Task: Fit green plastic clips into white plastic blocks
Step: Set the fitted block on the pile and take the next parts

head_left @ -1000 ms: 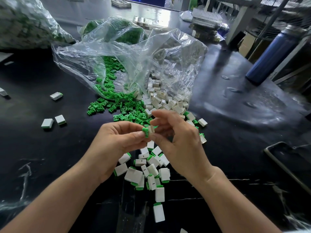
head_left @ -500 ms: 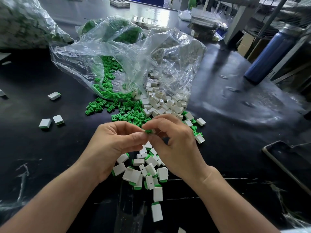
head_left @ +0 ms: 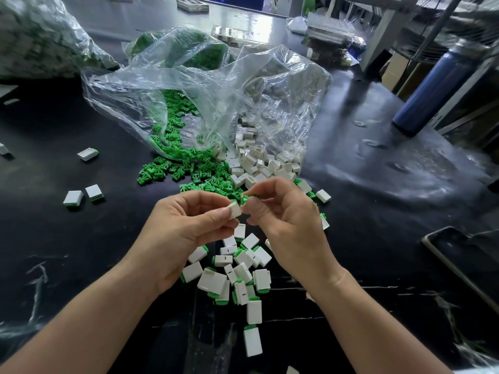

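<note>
My left hand (head_left: 186,225) pinches a small white block (head_left: 234,209) between thumb and fingers. My right hand (head_left: 286,220) pinches a green clip (head_left: 244,198) right at the block's upper right edge. Both hands hover above a heap of fitted blocks (head_left: 237,273), white with green ends. Beyond the hands lie loose green clips (head_left: 189,171) and loose white blocks (head_left: 259,163), spilling from the mouth of a clear plastic bag (head_left: 216,90).
Three fitted blocks (head_left: 73,197) lie apart at the left on the black table (head_left: 378,184). A blue bottle (head_left: 432,87) stands at the right. A dark tray's rim (head_left: 448,255) shows at the lower right. Another filled bag (head_left: 35,36) sits far left.
The clip and block were pressed together between both hands; now the left hand holds the white block and the right hand holds the green clip at its edge, slightly apart.
</note>
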`<state>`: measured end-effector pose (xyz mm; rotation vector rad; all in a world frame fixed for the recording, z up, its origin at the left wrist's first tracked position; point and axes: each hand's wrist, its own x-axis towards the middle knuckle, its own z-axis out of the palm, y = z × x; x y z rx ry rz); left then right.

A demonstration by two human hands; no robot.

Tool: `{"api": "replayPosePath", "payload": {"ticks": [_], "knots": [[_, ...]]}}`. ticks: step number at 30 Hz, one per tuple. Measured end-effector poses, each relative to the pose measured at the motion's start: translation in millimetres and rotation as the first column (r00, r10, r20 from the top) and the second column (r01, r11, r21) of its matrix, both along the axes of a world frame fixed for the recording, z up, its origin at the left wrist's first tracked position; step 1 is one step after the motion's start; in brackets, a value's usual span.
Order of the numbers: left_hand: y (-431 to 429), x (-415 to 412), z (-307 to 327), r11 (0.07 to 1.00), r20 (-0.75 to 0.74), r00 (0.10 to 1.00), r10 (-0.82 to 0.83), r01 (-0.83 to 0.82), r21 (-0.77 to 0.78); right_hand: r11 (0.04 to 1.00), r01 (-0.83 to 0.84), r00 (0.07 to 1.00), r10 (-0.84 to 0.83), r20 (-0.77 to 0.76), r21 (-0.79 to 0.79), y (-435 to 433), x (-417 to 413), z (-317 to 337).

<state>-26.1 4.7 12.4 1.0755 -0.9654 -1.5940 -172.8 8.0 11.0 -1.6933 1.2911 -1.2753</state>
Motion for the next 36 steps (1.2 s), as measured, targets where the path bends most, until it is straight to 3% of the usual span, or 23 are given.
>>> {"api": "replayPosePath", "payload": {"ticks": [12, 19, 24, 28, 36], "knots": [[1.6, 1.2, 0.7, 1.0, -0.011, 1.0, -0.011, 0.011, -0.008, 1.0, -0.002, 0.997, 0.001, -0.079, -0.015, -1.7, -6.6, 3.2], [3.7, 1.6, 1.7, 0.998, 0.023, 0.999, -0.029, 0.03, -0.049, 0.999, -0.005, 0.999, 0.004, 0.043, 0.032, -3.3, -8.0, 1.9], [4.8, 1.1, -0.3, 0.997, 0.067, 0.997, -0.037, 0.042, -0.068, 1.0, 0.001, 1.0, 0.0, 0.008, -0.015, -1.2, -5.0, 5.1], [5.0, -0.2, -0.3, 0.996, 0.106, 0.994, -0.029, 0.038, -0.079, 0.998, -0.047, 0.992, 0.041, 0.121, 0.04, -0.3, -5.9, 7.1], [5.8, -1.6, 1.0, 0.995, 0.151, 0.988, -0.035, 0.05, -0.091, 0.995, -0.074, 0.995, 0.07, 0.074, 0.062, 0.7, -4.0, 6.3]]}}
